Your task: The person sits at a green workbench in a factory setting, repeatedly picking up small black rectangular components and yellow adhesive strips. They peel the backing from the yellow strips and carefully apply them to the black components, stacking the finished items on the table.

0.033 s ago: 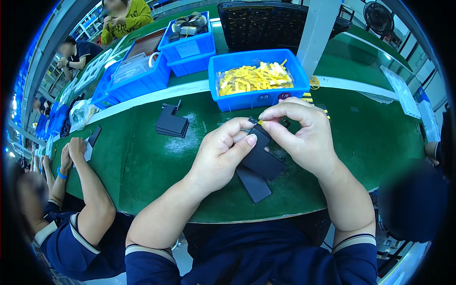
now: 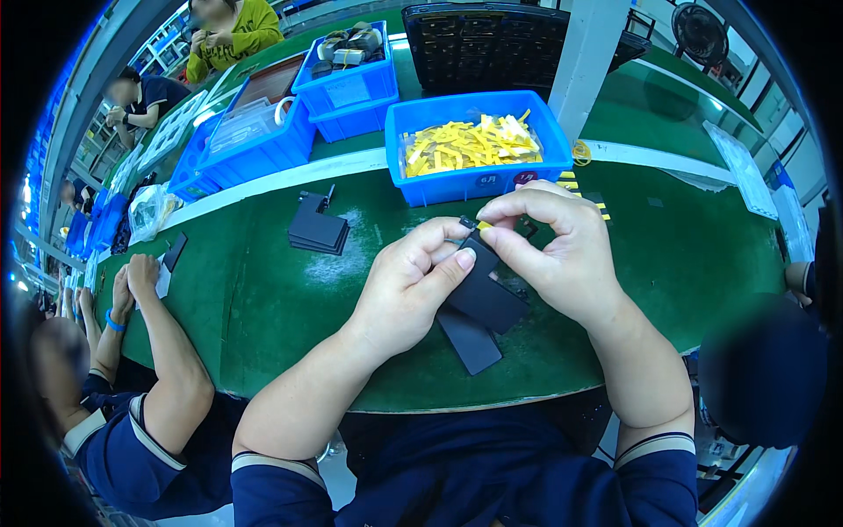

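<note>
Black part [image 2: 488,300], flat, matte, angular

A green worktop [image 2: 694,237], a pale post [image 2: 587,66], a black fan [image 2: 700,33]; below, apparently, pale floor [image 2: 343,481].

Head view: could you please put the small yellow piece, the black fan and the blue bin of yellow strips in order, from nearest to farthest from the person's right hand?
1. Small yellow piece: pinched in the right hand.
2. Blue bin of yellow strips: just beyond the hand, toward the left.
3. Black fan: in the background, upper right.
</note>
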Demonstrator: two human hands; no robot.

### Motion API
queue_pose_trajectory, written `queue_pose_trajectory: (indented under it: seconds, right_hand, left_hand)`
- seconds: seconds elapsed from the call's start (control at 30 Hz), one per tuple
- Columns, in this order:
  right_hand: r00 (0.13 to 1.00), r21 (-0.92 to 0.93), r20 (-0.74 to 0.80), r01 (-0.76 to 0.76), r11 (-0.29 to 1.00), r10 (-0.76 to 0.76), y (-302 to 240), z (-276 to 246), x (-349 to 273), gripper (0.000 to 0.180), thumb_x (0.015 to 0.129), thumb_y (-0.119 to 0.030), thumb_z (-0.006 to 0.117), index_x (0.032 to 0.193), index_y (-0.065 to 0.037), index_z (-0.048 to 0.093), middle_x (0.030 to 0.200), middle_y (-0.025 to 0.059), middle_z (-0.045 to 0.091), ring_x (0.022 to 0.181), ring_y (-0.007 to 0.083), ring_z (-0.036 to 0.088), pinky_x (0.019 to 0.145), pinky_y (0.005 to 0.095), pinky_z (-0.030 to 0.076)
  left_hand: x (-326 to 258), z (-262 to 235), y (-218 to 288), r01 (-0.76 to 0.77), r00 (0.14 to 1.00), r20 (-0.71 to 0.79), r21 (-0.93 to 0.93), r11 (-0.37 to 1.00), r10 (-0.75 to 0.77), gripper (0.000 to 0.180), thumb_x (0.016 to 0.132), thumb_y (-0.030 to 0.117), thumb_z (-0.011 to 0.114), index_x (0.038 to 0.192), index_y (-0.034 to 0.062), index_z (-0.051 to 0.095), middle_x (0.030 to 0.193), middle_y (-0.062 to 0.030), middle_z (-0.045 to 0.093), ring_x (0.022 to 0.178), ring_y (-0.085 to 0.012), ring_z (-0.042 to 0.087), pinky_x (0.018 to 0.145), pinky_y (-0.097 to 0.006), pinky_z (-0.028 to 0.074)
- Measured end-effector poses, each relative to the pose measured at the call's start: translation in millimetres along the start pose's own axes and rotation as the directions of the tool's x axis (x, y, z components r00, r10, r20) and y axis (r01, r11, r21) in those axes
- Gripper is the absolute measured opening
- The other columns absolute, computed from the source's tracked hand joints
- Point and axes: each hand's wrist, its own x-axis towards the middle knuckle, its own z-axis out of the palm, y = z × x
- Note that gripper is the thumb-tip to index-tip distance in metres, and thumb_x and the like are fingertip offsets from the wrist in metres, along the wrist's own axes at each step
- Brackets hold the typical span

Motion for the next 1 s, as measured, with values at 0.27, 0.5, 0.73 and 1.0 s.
queue_pose_trajectory:
  seconds: [0.27, 0.5, 0.73, 1.0]
  right_hand:
    - [0.997, 0.075, 0.026, -0.077, 0.994, 0.076, 5, 8, -2, 0.013, 0.071, -0.01, 0.065, 0.082, -0.002, 0.064, 0.072, 0.0094, 0.062, 0.067, 0.0209, 0.061, 0.062, 0.0305, 0.047]
    - [0.997, 0.112, 0.064, 0.043, 0.993, -0.051, 5, 0, 1, 0.017, 0.073, -0.007, 0.062, 0.089, -0.002, 0.063, 0.078, 0.0093, 0.062, 0.072, 0.0212, 0.061, 0.064, 0.031, 0.047]
    - [0.981, -0.11, 0.024, 0.196, 0.974, -0.194, 3, -8, 4, 0.011, 0.071, -0.006, 0.065, 0.082, -0.005, 0.064, 0.083, 0.008, 0.062, 0.081, 0.023, 0.06, 0.075, 0.033, 0.046]
    - [0.968, -0.096, 0.069, 0.248, 0.964, -0.243, 5, -14, 8, 0.006, 0.07, -0.008, 0.067, 0.073, -0.004, 0.064, 0.089, 0.0074, 0.061, 0.087, 0.0242, 0.059, 0.077, 0.034, 0.045]
  left_hand:
    - [-3, 4, 12, -0.091, 0.994, -0.018, 0.382, 0.92, 0.105, 0.018, 0.091, 0.007, 0.05, 0.107, -0.001, 0.049, 0.086, -0.0024, 0.061, 0.08, -0.0047, 0.053, 0.072, -0.02, 0.042]
    - [-1, 3, 8, -0.129, 0.984, -0.095, 0.196, 0.972, 0.15, 0.018, 0.089, 0.009, 0.053, 0.103, -0.0018, 0.053, 0.082, -0.0057, 0.064, 0.073, -0.0071, 0.057, 0.066, -0.023, 0.045]
    - [2, -3, 7, -0.092, 0.991, -0.093, 0.066, 0.994, 0.098, 0.017, 0.09, 0.009, 0.051, 0.103, -0.002, 0.053, 0.085, -0.0034, 0.062, 0.074, -0.0048, 0.054, 0.067, -0.021, 0.044]
    - [3, -16, 16, 0.025, 0.999, 0.033, 0.125, 0.992, -0.03, 0.015, 0.09, 0.009, 0.052, 0.1, -0.0018, 0.055, 0.09, -0.0035, 0.062, 0.08, -0.0056, 0.056, 0.073, -0.02, 0.043]
